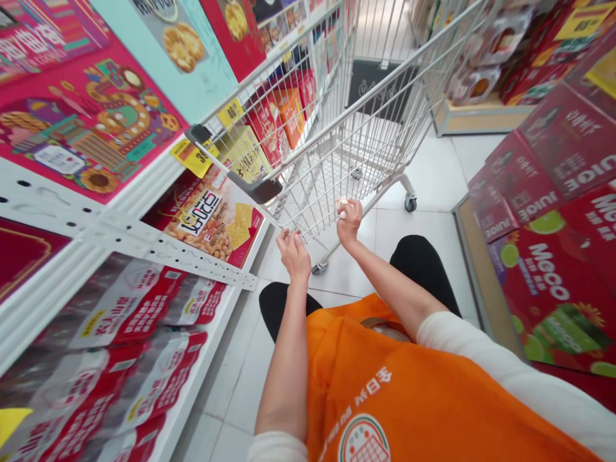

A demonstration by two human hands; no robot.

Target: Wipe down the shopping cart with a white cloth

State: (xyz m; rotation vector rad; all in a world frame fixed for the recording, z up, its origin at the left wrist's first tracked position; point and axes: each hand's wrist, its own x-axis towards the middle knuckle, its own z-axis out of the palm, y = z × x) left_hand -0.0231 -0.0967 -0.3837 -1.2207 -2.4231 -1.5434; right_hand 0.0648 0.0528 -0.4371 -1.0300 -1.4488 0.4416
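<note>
A metal wire shopping cart [332, 163] stands before me, its black-ended handle side turned toward the left shelf. My left hand [294, 255] is closed at the lower near edge of the basket, fingers curled against the wire. Against the side wires, my right hand [350, 224] pinches a small crumpled white wad [341, 205], which looks like a tissue or cloth. Most of the wad is hidden by the fingers. The basket holds no goods that I can make out.
Shelving on the left [120, 224] carries boxed snacks and shrink-wrapped bottle packs [125, 301]. Stacked red drink cartons [553, 269] stand on a low wooden platform at right. A dark sign panel [382, 90] shows at the cart's far part. Pale tiles [231, 385] cover the floor.
</note>
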